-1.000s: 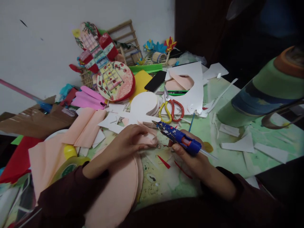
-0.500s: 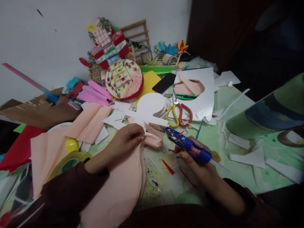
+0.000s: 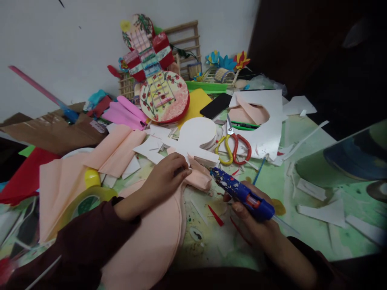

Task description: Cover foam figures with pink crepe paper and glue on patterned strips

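Note:
My right hand (image 3: 256, 213) is wrapped round a blue hot glue gun (image 3: 242, 193) spattered with dried bits, and a clear glue stick juts from its back end. The nozzle points left, close to the end of a peach-covered form (image 3: 145, 241). This form has a wide rounded body and a narrow neck, and it lies in front of me. Over the neck my left hand (image 3: 166, 177) is closed, thumb and fingers pinching the edge of the peach paper (image 3: 198, 177). A loose flap of that paper stands up beside the fingertips.
Behind the hands lie a white cut-out shape (image 3: 198, 133), scissors (image 3: 231, 149) and a white board with a hole (image 3: 273, 121). A painted guitar-like model (image 3: 165, 96) leans at the back. Tape (image 3: 87, 201) is at left, a green cylinder (image 3: 347, 157) at right.
The camera view has shifted slightly, so most things sit further right. Both hands keep their grips, and the glue gun's nozzle stays near the neck's end.

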Tool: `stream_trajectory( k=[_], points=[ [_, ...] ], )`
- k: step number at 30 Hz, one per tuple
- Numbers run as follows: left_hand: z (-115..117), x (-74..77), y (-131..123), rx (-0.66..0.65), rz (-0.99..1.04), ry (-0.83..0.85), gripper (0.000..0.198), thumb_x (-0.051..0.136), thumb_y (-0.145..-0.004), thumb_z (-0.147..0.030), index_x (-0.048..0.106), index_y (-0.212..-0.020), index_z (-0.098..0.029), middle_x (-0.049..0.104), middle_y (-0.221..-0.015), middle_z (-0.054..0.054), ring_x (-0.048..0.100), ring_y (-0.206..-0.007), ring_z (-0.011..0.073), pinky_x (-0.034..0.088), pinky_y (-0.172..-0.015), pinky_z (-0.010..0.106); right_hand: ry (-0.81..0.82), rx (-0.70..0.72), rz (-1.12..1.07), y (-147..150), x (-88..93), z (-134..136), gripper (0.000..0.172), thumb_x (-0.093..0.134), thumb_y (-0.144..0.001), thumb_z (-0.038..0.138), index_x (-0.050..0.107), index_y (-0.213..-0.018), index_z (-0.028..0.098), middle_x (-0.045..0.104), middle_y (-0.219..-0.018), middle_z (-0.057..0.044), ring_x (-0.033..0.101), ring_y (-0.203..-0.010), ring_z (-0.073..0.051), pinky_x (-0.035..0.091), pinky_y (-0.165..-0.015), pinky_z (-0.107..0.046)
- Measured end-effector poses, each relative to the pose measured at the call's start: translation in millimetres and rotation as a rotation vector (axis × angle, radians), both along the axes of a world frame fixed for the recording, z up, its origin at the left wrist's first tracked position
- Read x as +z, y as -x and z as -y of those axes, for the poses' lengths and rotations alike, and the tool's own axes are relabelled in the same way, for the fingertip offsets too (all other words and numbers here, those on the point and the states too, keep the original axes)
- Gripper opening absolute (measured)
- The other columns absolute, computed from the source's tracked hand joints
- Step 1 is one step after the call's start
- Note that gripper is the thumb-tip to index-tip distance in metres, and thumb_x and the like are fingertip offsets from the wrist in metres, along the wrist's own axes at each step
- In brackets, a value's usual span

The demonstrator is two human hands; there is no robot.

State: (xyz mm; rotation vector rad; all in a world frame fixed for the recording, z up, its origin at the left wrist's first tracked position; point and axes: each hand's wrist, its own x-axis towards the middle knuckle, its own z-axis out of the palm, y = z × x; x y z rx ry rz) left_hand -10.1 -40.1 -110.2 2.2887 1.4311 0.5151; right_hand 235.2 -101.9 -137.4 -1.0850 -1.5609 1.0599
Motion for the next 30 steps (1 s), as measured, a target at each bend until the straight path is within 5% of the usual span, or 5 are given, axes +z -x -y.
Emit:
stream_trajectory(
  k=[8, 11, 15, 18, 30],
  points=[
    [-0.1, -2.6, 7.3, -0.158, 0.165, -0.008, 0.015, 0.065, -0.085, -0.029, 0.064, -0.098, -0.020, 0.061, -0.105, 0.007, 0.057, -0.100, 0.0202, 0.047, -0.088, 0.038, -0.066, 0.024, 0.030, -3.3, 12.2, -4.0, 0.044, 0.050, -0.086, 0.063, 0.057, -0.074, 0.021, 0.060, -0.067, -0.002, 0.058, -0.061, -0.016, 0.043, -0.054, -0.027],
    [4.8, -2.6, 11.1, -0.207, 0.141, -0.195, 0.004, 0.061, -0.086, -0.017, 0.063, -0.083, -0.019, 0.061, -0.096, 0.006, 0.058, -0.091, 0.0169, 0.048, -0.077, 0.031, -0.090, 0.028, 0.109, -5.0, 22.5, -9.0, 0.048, 0.046, -0.087, 0.066, 0.049, -0.067, 0.022, 0.054, -0.063, -0.001, 0.051, -0.056, -0.015, 0.038, -0.051, -0.028],
    [9.1, 1.5, 19.9, -0.485, -0.031, -0.547, 0.008, 0.060, -0.086, -0.011, 0.062, -0.089, -0.018, 0.067, -0.088, 0.004, 0.058, -0.079, 0.0153, 0.045, -0.066, 0.029, -0.118, 0.042, 0.217, -0.4, 34.8, -17.3, 0.046, 0.048, -0.086, 0.065, 0.049, -0.066, 0.023, 0.052, -0.058, -0.001, 0.048, -0.051, -0.015, 0.032, -0.046, -0.028],
    [10.1, 6.9, 25.2, -0.612, -0.146, -0.648, 0.008, 0.059, -0.087, -0.012, 0.062, -0.091, -0.019, 0.071, -0.087, 0.003, 0.061, -0.077, 0.0155, 0.045, -0.063, 0.029, -0.081, 0.110, 0.303, 6.4, 39.6, -23.2, 0.047, 0.051, -0.085, 0.064, 0.049, -0.062, 0.024, 0.054, -0.056, -0.001, 0.048, -0.048, -0.014, 0.029, -0.043, -0.027],
    [10.8, 8.6, 28.2, -0.516, -0.168, -0.639, 0.020, 0.057, -0.089, -0.012, 0.064, -0.100, -0.026, 0.071, -0.084, -0.001, 0.062, -0.071, 0.0135, 0.047, -0.059, 0.028, 0.013, 0.154, 0.324, 14.9, 23.6, -37.9, 0.045, 0.056, -0.084, 0.060, 0.051, -0.062, 0.022, 0.053, -0.052, 0.002, 0.047, -0.045, -0.012, 0.032, -0.041, -0.025]
  ],
)
